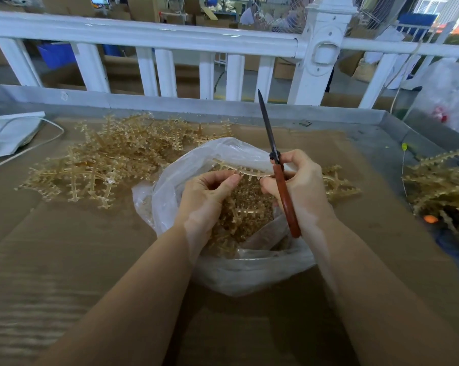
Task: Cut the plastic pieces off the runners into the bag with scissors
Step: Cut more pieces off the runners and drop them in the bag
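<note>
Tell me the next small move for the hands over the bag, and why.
Probably swing the scissors down onto the runner and open the blades. The right hand grips the scissors with the closed blades pointing up and away, while also pinching the runner's end. The left hand pinches the other end, so the runner, its pieces uncut, already sits over the open bag.

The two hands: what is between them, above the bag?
In the head view, a tan runner spans from the left hand to the right hand, over the open bag.
</note>
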The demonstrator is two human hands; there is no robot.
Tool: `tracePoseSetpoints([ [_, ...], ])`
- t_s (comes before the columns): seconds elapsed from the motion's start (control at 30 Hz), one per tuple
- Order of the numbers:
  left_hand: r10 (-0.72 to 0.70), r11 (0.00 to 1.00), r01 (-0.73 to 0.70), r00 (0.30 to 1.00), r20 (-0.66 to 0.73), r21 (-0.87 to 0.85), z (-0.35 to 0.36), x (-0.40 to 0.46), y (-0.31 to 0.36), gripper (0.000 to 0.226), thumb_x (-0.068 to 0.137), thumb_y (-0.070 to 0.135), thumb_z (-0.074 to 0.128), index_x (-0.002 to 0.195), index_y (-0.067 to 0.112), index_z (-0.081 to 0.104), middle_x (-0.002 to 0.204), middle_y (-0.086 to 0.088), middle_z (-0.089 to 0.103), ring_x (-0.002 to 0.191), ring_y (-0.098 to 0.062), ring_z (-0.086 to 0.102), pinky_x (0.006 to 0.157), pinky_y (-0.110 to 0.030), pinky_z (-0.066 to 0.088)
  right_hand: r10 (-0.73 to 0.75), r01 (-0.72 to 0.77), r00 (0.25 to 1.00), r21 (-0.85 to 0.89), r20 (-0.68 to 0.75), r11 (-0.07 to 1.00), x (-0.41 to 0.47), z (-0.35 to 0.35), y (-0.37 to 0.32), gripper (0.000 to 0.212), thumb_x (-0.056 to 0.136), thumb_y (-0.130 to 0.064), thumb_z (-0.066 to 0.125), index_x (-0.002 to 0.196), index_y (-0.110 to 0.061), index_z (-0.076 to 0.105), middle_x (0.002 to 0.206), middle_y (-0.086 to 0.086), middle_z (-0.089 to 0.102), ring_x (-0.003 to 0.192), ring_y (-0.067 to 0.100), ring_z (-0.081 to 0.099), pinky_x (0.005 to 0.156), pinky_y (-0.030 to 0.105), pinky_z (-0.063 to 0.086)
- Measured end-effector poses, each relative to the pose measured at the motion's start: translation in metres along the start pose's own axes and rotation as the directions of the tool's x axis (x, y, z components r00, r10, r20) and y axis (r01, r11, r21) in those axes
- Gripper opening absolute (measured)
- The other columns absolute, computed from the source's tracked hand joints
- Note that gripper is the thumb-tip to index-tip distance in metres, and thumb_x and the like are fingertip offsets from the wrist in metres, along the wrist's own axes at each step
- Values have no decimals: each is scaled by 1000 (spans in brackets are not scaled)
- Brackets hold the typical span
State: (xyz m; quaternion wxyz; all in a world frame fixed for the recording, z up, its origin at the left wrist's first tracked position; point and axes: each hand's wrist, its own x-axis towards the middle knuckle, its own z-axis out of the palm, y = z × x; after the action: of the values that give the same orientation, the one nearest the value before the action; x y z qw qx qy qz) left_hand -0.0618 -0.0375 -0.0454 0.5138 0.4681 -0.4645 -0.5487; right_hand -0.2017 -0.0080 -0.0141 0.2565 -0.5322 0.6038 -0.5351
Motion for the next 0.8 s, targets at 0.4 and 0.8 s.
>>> tracePoseSetpoints([
  [0.4,353,396,-408,895,274,823,3,10,34,55,88,25,65,138,37,44,143,2,36,131,-21,29,112,-36,20,-118,121,992,-68,52,990,1,-3,-1,32,85,-3,66,83,-31,50,65,1,61,55,10,57,55,28,50],
  [0.8,311,515,-503,864,395,695,2,16,89,8,88,25,65,96,26,67,78,22,57,71,6,56,79,-10,43,-117,117,993,-25,-17,993,-4,-9,-9,29,81,-9,72,90,-28,53,73,4,66,61,12,63,61,40,57],
])
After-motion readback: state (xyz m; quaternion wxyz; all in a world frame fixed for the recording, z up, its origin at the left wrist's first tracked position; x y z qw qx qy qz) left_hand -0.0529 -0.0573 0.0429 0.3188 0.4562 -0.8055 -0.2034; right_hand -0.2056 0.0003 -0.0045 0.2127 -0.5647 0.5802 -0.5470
